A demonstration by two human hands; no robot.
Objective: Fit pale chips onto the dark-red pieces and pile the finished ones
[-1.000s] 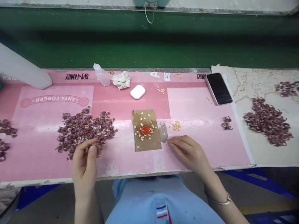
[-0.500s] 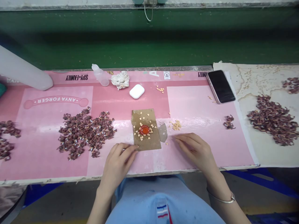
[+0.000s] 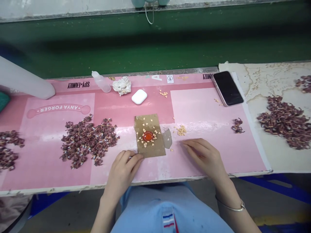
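Observation:
My left hand (image 3: pixel 124 170) rests at the near left corner of a brown sheet (image 3: pixel 152 152). Its thumb and index finger are pressed together, and a small dark bit shows between the fingers, too hidden to name. On the sheet sits a round orange-red blob (image 3: pixel 147 136) ringed by several small cream pieces. My right hand (image 3: pixel 205 158) lies right of the sheet with thumb and fingertips closed; whatever they pinch, if anything, cannot be made out. Just beyond those fingertips are a little heap of cream pieces (image 3: pixel 181 130) and a grey patch (image 3: pixel 167 139).
Dark reddish-brown small figures form a pile (image 3: pixel 85 142) at left and another pile (image 3: pixel 286 124) at right. Along the back are a squeeze bottle (image 3: pixel 101 82), crumpled paper (image 3: pixel 122 86), a white case (image 3: pixel 139 96) and a phone (image 3: pixel 227 89). A grey-white tube (image 3: pixel 26 79) juts in at left.
The view has tilted and shifted slightly. Both hands keep nearly the same pose and place, and the pieces on the sheet look unchanged.

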